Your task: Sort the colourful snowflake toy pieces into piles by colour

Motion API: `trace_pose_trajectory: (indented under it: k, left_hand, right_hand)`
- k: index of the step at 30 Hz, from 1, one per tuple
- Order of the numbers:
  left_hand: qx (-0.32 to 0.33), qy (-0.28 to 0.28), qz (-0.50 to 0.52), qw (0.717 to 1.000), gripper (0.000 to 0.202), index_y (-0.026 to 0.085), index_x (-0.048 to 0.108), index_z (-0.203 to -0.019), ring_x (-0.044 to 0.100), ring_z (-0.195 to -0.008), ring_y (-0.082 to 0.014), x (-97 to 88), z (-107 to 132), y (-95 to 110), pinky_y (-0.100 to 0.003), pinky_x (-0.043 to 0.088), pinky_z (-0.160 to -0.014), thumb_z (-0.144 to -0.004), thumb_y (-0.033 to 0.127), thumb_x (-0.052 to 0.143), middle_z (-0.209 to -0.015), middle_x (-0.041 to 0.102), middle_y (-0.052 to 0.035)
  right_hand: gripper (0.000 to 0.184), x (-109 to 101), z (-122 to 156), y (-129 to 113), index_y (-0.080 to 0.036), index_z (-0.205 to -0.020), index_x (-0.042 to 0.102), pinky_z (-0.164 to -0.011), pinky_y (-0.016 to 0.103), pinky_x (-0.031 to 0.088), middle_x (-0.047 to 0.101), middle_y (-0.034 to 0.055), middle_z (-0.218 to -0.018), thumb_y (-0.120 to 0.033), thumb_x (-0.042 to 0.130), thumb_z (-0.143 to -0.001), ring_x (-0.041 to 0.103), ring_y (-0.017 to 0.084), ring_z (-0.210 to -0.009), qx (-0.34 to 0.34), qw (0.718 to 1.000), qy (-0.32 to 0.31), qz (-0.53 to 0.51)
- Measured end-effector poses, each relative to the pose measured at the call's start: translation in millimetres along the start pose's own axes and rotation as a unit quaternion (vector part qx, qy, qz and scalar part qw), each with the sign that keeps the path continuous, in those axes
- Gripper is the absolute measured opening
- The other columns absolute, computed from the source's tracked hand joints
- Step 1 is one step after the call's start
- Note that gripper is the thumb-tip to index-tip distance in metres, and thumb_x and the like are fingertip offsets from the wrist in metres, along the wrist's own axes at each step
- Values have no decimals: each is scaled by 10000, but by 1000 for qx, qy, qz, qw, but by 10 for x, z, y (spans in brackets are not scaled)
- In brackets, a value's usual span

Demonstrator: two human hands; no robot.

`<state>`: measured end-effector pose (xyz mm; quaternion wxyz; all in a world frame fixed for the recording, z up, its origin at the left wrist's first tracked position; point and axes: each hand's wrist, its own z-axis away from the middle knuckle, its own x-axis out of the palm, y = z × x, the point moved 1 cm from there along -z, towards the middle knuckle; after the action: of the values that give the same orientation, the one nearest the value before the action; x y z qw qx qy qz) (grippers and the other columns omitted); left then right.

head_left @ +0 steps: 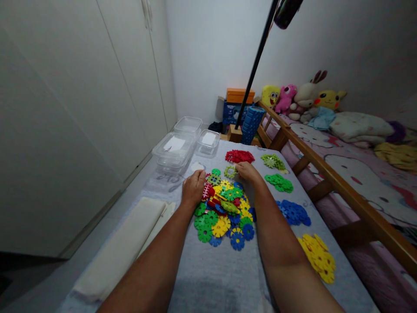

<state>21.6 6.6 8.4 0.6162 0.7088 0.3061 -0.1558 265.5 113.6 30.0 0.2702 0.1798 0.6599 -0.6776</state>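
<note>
A mixed pile of plastic interlocking building pieces (221,226) lies mid-table, mostly notched discs in green, yellow and blue. My right hand (248,172) pinches a lime-green square building piece (230,172) with an open middle, at the pile's far edge. At the left side of the pile is my left hand (193,188), fingers curled together. A red building piece (206,191) sits right beside its thumb; whether the fingers grip it cannot be made out. Another lime-green square piece (213,179) rests between the two hands.
Sorted heaps line the right: red pieces (239,156), lime pieces (273,162), green discs (279,183), blue discs (293,212) and yellow discs (317,257). Clear plastic boxes (174,150) stand back left. Folded cloth (127,243) lies left. A wooden bed rail (329,169) borders the right.
</note>
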Motion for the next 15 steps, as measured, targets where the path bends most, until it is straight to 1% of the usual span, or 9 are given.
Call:
trace_pose_trajectory:
  k: [2, 4, 6, 8, 10, 12, 15]
  left_hand:
    - [0, 0, 3, 1000, 463, 230, 675, -1154, 679, -1073, -235, -1, 0, 1, -329, 457, -931, -1033, 476, 302, -1143, 757, -90]
    - [-1, 1, 7, 1000, 468, 223, 675, -1160, 678, -1080, -243, -6, 2, 8, -338, 456, -933, -1031, 477, 305, -1155, 756, -97]
    - [-2, 1, 10, 1000, 469, 217, 674, -1165, 676, -1087, -248, -13, 7, 19, -343, 455, -935, -1028, 475, 308, -1159, 754, -102]
    - [-2, 1, 12, 1000, 468, 217, 675, -1163, 676, -1090, -247, -20, 12, 28, -341, 456, -933, -1025, 474, 310, -1153, 755, -102]
    - [-3, 0, 11, 1000, 468, 220, 678, -1160, 679, -1079, -244, -24, 17, 32, -338, 461, -925, -1024, 476, 310, -1141, 757, -99]
    - [-5, -1, 11, 1000, 469, 224, 679, -1164, 683, -1065, -240, -24, 18, 28, -337, 465, -918, -1024, 478, 311, -1134, 760, -95]
    - [-7, 0, 9, 1000, 469, 225, 680, -1166, 683, -1062, -240, -14, 14, 16, -339, 465, -918, -1022, 486, 318, -1139, 761, -93]
  right_hand:
    - [280, -40, -41, 34, -228, -491, 517, -506, 243, 279, 451, -24, -435, -197, 745, -651, 429, 124, -506, -26, 999, 37, 8]
    - [257, -64, -65, 55, -229, -538, 570, -506, 236, 285, 501, -31, -485, -174, 821, -551, 444, 123, -530, -45, 997, 60, 24]
    - [316, -52, -73, 67, -229, -576, 604, -503, 227, 298, 540, -41, -533, -141, 874, -439, 456, 118, -544, -55, 997, 50, 33]
    - [366, -10, -67, 71, -231, -566, 605, -485, 218, 291, 524, -63, -521, -88, 874, -363, 438, 105, -525, -68, 997, 26, 30]
    - [357, 44, -54, 70, -232, -517, 577, -468, 214, 268, 480, -75, -478, -51, 842, -360, 408, 96, -499, -79, 996, 5, 41]
    - [345, 81, -38, 61, -234, -473, 540, -470, 222, 264, 449, -70, -456, -49, 818, -387, 400, 102, -498, -84, 993, -1, 80]
    - [338, 50, -23, 28, -236, -475, 535, -517, 243, 304, 479, -45, -494, -73, 823, -404, 448, 131, -554, -84, 986, 7, 142]
